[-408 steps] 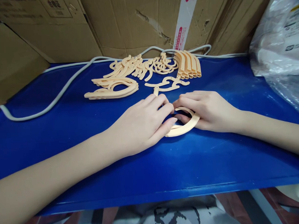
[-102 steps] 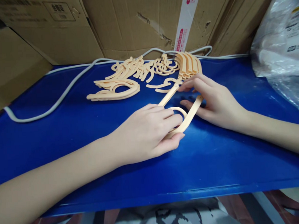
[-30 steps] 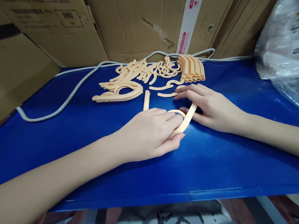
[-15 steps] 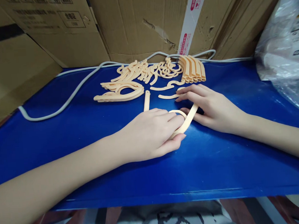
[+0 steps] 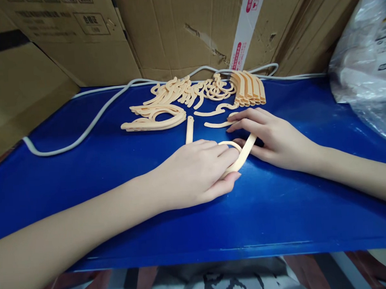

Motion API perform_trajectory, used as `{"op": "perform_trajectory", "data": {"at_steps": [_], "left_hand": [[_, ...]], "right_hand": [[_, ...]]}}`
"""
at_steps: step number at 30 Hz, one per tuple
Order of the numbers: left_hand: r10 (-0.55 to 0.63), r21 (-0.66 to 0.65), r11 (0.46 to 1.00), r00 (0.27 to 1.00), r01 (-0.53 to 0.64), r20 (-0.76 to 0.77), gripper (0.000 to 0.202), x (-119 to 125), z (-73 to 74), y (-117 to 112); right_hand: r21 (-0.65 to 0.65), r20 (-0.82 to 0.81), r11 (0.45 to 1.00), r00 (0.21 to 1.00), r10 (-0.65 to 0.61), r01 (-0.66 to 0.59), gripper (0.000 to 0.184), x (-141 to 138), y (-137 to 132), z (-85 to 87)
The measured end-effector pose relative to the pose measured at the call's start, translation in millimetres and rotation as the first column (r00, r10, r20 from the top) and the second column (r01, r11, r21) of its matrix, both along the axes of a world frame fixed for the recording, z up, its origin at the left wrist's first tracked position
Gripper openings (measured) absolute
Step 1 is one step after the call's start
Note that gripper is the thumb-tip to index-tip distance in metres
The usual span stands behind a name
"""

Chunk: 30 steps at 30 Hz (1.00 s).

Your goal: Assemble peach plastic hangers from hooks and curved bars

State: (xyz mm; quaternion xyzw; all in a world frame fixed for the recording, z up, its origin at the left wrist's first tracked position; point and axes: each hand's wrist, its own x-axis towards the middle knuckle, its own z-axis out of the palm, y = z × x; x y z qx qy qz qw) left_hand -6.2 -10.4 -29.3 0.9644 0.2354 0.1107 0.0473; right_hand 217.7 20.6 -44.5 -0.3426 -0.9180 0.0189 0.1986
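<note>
My left hand (image 5: pixel 194 172) lies closed on a peach plastic hanger piece (image 5: pixel 242 155) on the blue table (image 5: pixel 116 165), thumb and fingers pinching its near end. A straight arm of that piece (image 5: pixel 188 129) sticks out beyond my knuckles. My right hand (image 5: pixel 272 136) grips the far end of the same piece, fingers curled round it, index finger stretched toward a loose curved part (image 5: pixel 216 124). Behind lie a finished stack of hangers (image 5: pixel 154 117), a heap of loose hooks (image 5: pixel 190 90) and a row of arm pieces (image 5: pixel 248 87).
A white cable (image 5: pixel 82 128) runs along the back and left of the table. Cardboard boxes (image 5: pixel 180 28) wall off the back and left side. A clear plastic bag (image 5: pixel 366 57) with goods sits at the right. The table's front edge is close to my body.
Over the last second nothing visibly moved. Earlier, my right hand pulled back from near the arm pieces, and the straight arm swung left to lie pointing at the stack.
</note>
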Motion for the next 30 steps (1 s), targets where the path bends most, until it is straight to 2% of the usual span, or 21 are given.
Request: {"op": "perform_trajectory", "data": {"at_steps": [7, 30], "left_hand": [[-0.004, 0.013, 1.0, 1.0, 0.004, -0.001, 0.021, 0.1, -1.5, 0.3], [-0.005, 0.014, 1.0, 1.0, 0.005, -0.005, 0.02, 1.0, -1.3, 0.5]], "right_hand": [[-0.034, -0.021, 0.999, 0.999, 0.029, -0.029, 0.024, -0.2, -0.1, 1.6], [-0.024, -0.025, 0.999, 0.999, 0.045, -0.045, 0.024, 0.7, -0.7, 2.6]]}}
